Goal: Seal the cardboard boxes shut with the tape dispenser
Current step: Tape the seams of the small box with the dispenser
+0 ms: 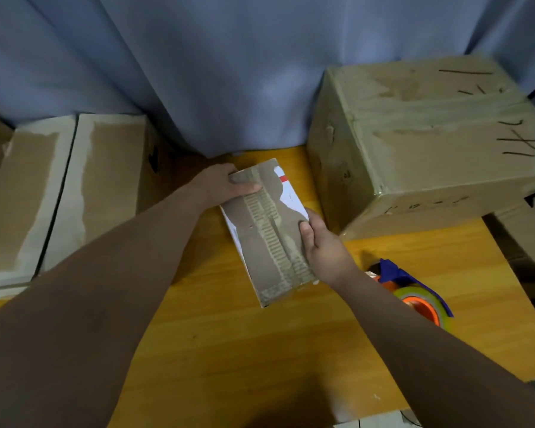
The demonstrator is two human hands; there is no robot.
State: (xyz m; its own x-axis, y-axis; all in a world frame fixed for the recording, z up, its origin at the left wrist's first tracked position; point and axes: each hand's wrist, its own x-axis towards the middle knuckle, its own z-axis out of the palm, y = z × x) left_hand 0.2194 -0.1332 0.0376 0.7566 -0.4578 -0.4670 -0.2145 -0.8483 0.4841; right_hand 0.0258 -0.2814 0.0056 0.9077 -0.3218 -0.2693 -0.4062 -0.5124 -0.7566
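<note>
A small box [261,239] lies slantwise over the middle of the table [229,350], its far end toward the curtain and its near end toward the person. It is a flat, oblong piece of brown cardboard. The outer skin is torn off in a long strip down the top, baring ridged corrugation, and scraps of white printed paper with a red mark cling to its far right corner. Whether it rests on the wood or is lifted slightly cannot be told. The left hand [226,183] grips the far left corner, with the thumb laid flat on top and the fingers curled round the end. The right hand [325,248] clamps the right long edge, with the thumb pressed on the top face and the fingers wrapped underneath. The box is closed, so nothing inside it shows. The tape dispenser [414,291] lies on the table just beside the right wrist and is held by no hand. It has a blue frame, an orange hub and a glossy yellowish roll, and the forearm partly covers it. A large box [430,143] stands at the table's far right, close to the right hand. It is shut and sheathed in shiny, wrinkled tape, with black marker strokes on its top. At the left stands another carton [59,186], its flaps meeting at a dark seam, with pale bands along its brown surface. The table is smooth, orange-yellow wood grain. A blue-grey curtain [229,72] hangs in soft folds behind everything.
</note>
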